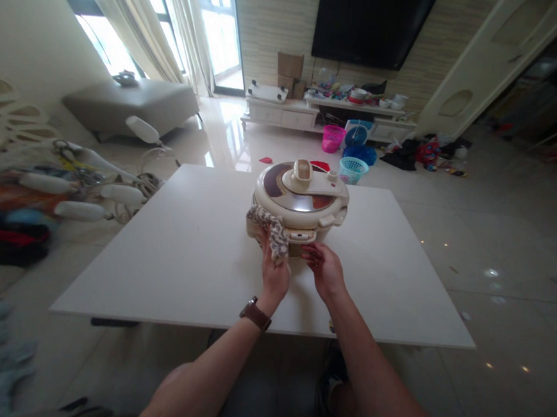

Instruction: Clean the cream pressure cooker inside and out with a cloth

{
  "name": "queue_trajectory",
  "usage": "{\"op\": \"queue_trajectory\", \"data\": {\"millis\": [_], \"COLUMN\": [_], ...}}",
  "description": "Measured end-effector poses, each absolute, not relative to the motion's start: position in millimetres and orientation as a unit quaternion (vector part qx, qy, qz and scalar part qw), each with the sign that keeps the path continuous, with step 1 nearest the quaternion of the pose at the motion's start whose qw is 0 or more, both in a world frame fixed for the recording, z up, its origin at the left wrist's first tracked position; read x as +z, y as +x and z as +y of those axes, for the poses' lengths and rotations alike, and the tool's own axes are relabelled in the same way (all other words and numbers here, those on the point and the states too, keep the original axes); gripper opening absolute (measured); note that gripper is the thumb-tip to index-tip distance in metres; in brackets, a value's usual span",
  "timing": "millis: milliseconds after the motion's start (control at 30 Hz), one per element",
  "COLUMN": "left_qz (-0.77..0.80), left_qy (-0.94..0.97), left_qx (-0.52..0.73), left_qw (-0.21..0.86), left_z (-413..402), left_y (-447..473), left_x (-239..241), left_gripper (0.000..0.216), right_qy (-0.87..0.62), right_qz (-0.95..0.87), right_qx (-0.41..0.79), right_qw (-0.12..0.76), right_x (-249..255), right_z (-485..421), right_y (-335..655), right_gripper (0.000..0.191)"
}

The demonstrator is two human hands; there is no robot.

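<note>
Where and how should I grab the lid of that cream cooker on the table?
Probably by the raised knob on top, from straight above: it stands up from the lid uncovered, while the left hand and patterned cloth are at the near side of the cooker.

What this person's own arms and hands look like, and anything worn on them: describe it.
The left hand and right hand are gloveless, and no sleeves show on the forearms. A broad brown strap with a small metallic-looking piece, perhaps a watch, circles the left wrist; the right shows none.
</note>
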State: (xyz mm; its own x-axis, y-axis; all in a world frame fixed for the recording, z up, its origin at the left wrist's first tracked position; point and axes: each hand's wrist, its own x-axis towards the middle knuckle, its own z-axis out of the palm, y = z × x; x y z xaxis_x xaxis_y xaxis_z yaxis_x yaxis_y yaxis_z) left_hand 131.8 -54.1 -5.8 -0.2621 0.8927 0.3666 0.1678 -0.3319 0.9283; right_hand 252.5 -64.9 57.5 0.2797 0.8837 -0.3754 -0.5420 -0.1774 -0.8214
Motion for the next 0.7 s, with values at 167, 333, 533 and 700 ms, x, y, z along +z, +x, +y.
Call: {"op": "queue_trajectory", "data": {"millis": [167, 333, 533, 700], "left_qz": [0.455, 0.462, 0.449, 0.46], "left_qy": [0.651, 0.632, 0.553, 0.624], "left_qx": [0.575, 0.584, 0.643, 0.584], "left_qw": [0.194, 0.216, 0.28, 0.241], "left_z": [-50.9, -28.7, -10.3, -23.5], "left_y": [112.1, 86.7, 81.9, 87.6], "left_x": [9.4, 14.0, 16.7, 43.7], "left_gripper": [0.075, 0.089, 0.07, 0.063], "right_qy": [-0.506, -0.508, -0.502, -0.507], "right_qz": [-0.167, -0.172, -0.185, -0.182], "right_qx": [0.58, 0.579, 0.579, 0.58], "right_qw": [0.617, 0.614, 0.616, 0.611], "right_x": [57.1, 55.9, 53.5, 50.8], "right_z": [-65.1, -66.5, -67.3, -65.6], "right_y": [251.0, 252.3, 254.1, 252.1], "right_gripper": [0.015, 0.015, 0.018, 0.019]}}
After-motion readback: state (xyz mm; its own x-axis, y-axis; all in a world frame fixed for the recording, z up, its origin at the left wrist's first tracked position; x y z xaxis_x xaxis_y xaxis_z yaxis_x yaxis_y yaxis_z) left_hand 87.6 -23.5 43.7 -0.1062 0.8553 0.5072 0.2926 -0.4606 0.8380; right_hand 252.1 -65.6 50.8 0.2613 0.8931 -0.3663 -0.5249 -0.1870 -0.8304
